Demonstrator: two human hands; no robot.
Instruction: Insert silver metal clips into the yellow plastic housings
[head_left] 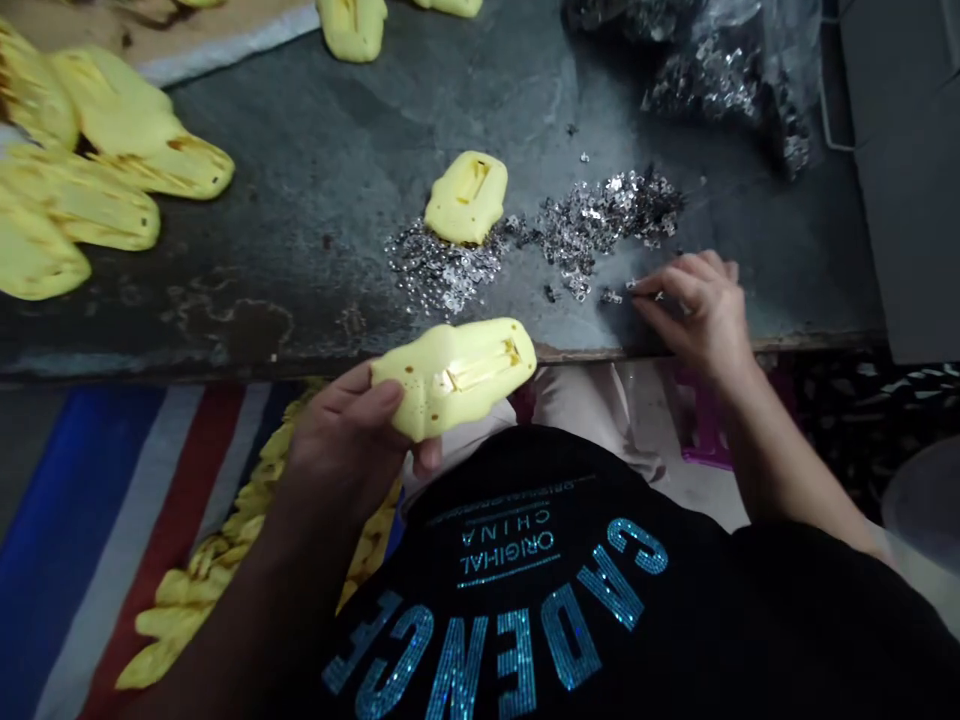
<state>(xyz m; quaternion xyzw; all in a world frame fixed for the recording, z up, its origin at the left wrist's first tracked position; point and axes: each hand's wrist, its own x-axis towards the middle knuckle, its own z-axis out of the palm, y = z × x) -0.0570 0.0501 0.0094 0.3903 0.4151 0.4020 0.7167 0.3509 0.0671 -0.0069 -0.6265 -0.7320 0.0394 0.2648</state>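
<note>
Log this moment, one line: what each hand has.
left hand: holds yellow moulded piece | right hand: at silver flakes

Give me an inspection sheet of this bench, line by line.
surface: worn, stained dark bench top
job's things: yellow moulded piece in hand; second yellow piece lying by silver sequins
clutter: heaped yellow pieces; plastic bag of sequins
grippers: left hand holds the moulded piece; right hand rests at the bench edge, fingertips by stray sequins
cables: nothing seen
surroundings: striped cloth under more yellow pieces; black lettered shirt
</note>
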